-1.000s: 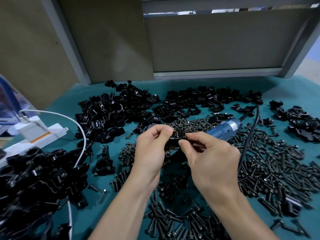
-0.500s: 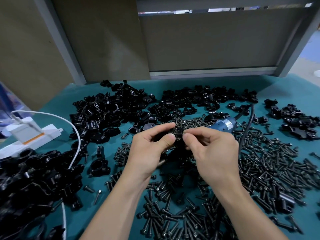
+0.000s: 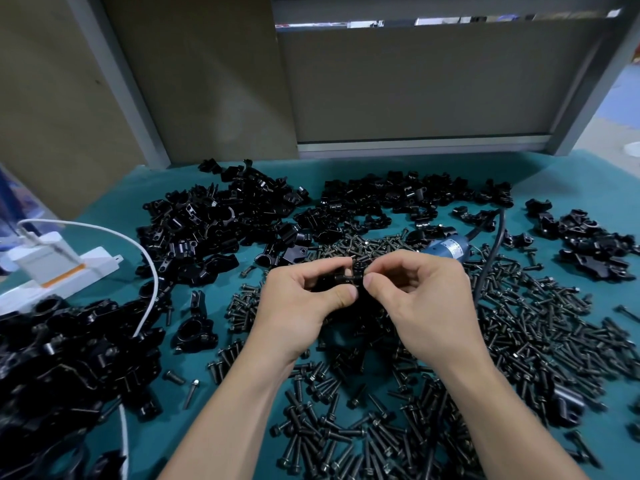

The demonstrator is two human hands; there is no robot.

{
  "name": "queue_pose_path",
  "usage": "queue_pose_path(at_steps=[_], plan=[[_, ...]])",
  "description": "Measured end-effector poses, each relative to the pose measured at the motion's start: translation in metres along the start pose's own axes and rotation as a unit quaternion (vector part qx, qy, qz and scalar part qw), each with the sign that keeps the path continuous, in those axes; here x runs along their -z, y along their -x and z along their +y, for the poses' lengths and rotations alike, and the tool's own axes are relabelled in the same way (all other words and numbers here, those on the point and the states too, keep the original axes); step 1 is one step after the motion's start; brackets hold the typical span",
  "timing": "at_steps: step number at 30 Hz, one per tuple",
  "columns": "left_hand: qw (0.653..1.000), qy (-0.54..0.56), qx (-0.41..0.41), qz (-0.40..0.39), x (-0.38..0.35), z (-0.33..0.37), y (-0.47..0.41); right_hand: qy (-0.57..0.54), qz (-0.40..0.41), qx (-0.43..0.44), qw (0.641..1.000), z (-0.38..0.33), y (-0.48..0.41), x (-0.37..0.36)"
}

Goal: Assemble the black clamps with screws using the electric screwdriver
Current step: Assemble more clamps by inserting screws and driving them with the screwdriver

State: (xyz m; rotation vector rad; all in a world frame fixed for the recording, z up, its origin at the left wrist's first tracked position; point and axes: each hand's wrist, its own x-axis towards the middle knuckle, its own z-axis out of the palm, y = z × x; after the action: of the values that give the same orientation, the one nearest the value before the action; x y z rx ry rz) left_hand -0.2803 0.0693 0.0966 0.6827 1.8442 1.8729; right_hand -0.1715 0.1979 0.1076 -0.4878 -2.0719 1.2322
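Pinching a black clamp (image 3: 327, 284) between thumb and forefinger, the left hand (image 3: 298, 310) holds it just above the middle of the teal table (image 3: 588, 181). The right hand (image 3: 426, 303) pinches what looks like a screw (image 3: 351, 278) against the clamp's side; whether it has entered the hole is too small to tell. Started crooked, the screw would likely cross-thread once driven. If it slips from the fingertips, it would drop among the loose screws (image 3: 519, 327) below and be lost. The electric screwdriver (image 3: 446, 249) lies just beyond the right hand, and its cord (image 3: 491, 258) curves near that wrist, so a hasty reach might snag it. Clamp heaps (image 3: 214, 230) sit further back.
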Motion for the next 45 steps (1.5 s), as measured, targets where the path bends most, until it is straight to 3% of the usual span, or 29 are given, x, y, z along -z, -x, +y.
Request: queue_pose_path(at_steps=[10,18,25,39,45], plan=[[0.999,-0.048,0.025,-0.002,0.001,0.0009,0.0011,0.012,-0.001,-0.007,1.0,0.0015,0.0006,-0.003],[0.998,-0.02,0.022,-0.063,0.0006,0.0038,0.0028,-0.024,-0.014,-0.009,1.0,0.0024,-0.0002,-0.0039],[0.995,-0.081,-0.052,-0.037,0.0013,0.0021,0.0029,-0.087,-0.045,-0.04,0.994,0.0015,-0.003,-0.0013],[0.956,-0.282,-0.073,0.027,-0.0027,-0.0021,0.0078,0.014,-0.066,-0.043,0.997,-0.0033,0.003,-0.0074],[0.969,-0.242,-0.049,-0.001,-0.0027,0.0023,0.0053,-0.014,-0.106,-0.07,0.992,0.001,-0.0008,-0.0067]])
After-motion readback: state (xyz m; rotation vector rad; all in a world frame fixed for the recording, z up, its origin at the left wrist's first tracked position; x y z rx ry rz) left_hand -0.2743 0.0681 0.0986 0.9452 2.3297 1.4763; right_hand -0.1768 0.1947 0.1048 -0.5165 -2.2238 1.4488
